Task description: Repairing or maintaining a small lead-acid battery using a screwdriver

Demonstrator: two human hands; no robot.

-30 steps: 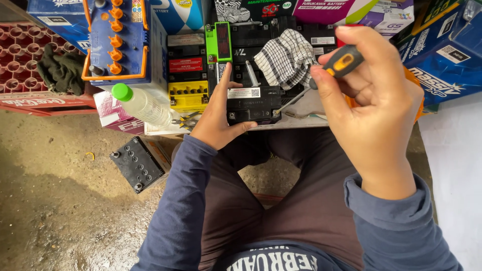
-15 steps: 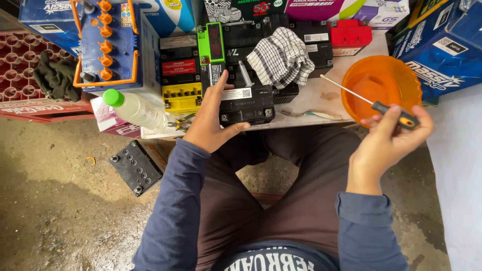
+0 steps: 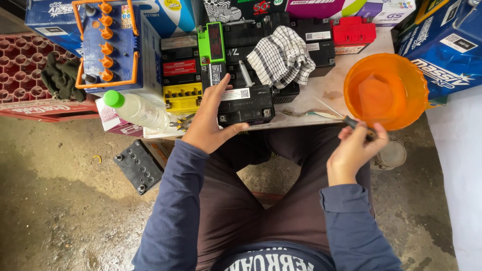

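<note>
My left hand (image 3: 208, 120) grips the left side of a small black battery (image 3: 247, 104) that sits at the near edge of a low bench (image 3: 321, 90). My right hand (image 3: 354, 150) holds a screwdriver (image 3: 346, 119) by its dark handle, with the thin shaft pointing up and left over the bench, just below an orange plastic bowl (image 3: 386, 90). A checked cloth (image 3: 281, 57) lies draped over other black batteries behind the one I hold.
Several batteries crowd the bench: a yellow one (image 3: 183, 95), a green-edged one (image 3: 212, 42), a red one (image 3: 354, 30). A blue battery with orange caps (image 3: 103, 45) and a green-capped bottle (image 3: 138, 109) sit left. A black battery (image 3: 138, 165) lies on the concrete floor. Blue boxes (image 3: 442, 45) stand right.
My right hand has come down from in front of the camera to the bench edge below the orange bowl, screwdriver still in it. My left hand stays on the black battery.
</note>
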